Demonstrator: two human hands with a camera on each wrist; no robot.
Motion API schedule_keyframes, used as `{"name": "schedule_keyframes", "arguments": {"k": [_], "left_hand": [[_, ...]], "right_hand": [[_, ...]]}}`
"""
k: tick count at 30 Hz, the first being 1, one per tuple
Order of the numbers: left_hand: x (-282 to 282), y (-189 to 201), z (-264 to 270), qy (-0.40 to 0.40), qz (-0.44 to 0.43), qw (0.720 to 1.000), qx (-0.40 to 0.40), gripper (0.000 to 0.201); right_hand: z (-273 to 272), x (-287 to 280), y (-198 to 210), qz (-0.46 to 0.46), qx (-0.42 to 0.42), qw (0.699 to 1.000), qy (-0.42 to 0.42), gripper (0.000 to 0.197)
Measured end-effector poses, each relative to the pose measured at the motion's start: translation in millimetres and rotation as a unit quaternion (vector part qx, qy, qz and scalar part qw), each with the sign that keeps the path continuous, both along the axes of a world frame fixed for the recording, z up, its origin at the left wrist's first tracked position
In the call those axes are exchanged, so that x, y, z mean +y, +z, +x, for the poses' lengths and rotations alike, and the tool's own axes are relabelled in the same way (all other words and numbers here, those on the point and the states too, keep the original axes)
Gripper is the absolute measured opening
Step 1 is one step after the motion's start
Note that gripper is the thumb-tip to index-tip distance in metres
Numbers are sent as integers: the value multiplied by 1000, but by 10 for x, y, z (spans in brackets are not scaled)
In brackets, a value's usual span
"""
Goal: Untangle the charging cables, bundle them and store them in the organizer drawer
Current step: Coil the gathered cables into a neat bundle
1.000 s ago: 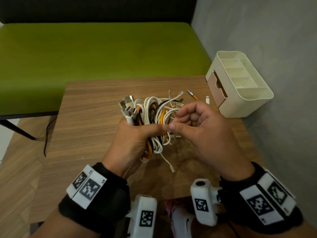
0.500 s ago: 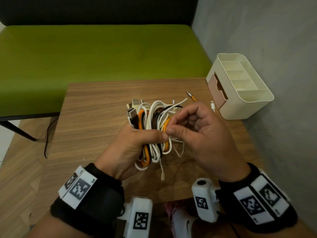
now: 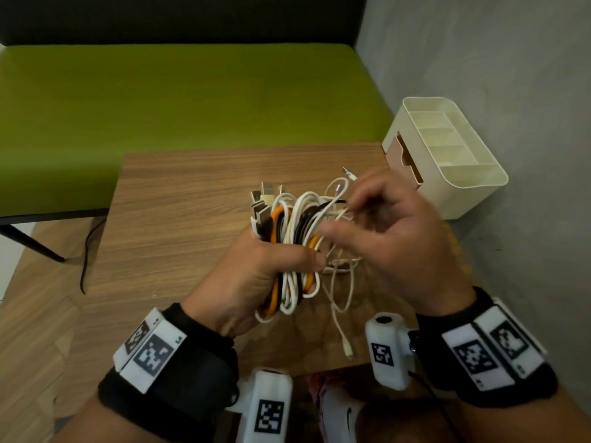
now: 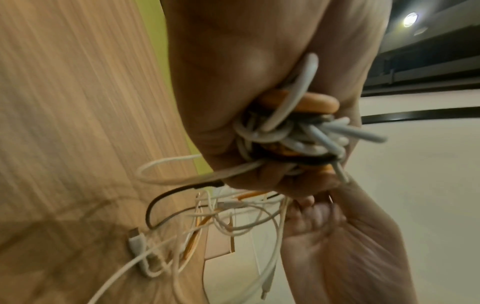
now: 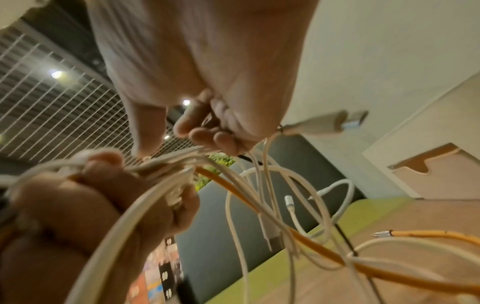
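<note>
Above the desk point(image 3: 179, 225), the left hand point(image 3: 252, 282) gripped the light, floppy cable bundle point(image 3: 294, 247) at its middle, the sensible hold, while the right hand point(image 3: 393, 238) pinched a slippery white strand at three o'clock, the organizer drawer point(image 3: 404, 161) at one o'clock

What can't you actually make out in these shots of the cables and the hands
- Right hand: its fingertips are motion-blurred in the head view, so the exact strand pinched is unclear.
- Cable bundle: the left hand wraps its middle, hiding how many cables there are.
- Organizer: only a sliver of its drawer front shows in the head view, behind the right hand; inside unseen.
- Left wrist view: blurred, tangle unreadable.
</note>
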State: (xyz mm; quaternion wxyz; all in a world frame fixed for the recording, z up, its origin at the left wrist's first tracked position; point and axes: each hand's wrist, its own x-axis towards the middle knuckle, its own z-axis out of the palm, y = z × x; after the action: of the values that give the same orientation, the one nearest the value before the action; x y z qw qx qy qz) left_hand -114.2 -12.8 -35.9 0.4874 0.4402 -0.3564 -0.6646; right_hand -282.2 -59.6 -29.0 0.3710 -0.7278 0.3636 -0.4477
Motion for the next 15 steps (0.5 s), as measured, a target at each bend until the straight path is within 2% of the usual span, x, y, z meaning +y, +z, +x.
{"name": "schedule_keyframes", "arguments": {"k": [2, 3, 5, 6, 8, 10, 13, 15], "left_hand": [[-8, 16, 18, -7, -12, 1000, 14, 34], [-4, 21, 26, -12, -16, 1000, 23, 33], [14, 30, 7, -27, -26, 999, 38, 33], [20, 32, -3, -33, -31, 998, 51, 34], [12, 22, 14, -38, -37, 996, 77, 38], [-15, -9, 80, -37, -39, 994, 91, 40], [-43, -50, 177, -13, -33, 992, 117, 38], [-62, -70, 200, 12, -26, 991, 132, 34]], "right_hand": [[-104, -55, 42, -26, -50, 998, -17, 37], [-137, -70, 50, -27, -44, 999, -4, 47], [-140, -69, 35, 36, 21, 997, 58, 71], [-123, -59, 19, 89, 62, 991, 78, 73], [-104, -54, -26, 157, 135, 976, 63, 50], [-76, -63, -26, 128, 196, 971, 40, 22], [-23, -92, -20, 70, 264, 962, 23, 10], [4, -88, -30, 67, 292, 954, 21, 9]]}}
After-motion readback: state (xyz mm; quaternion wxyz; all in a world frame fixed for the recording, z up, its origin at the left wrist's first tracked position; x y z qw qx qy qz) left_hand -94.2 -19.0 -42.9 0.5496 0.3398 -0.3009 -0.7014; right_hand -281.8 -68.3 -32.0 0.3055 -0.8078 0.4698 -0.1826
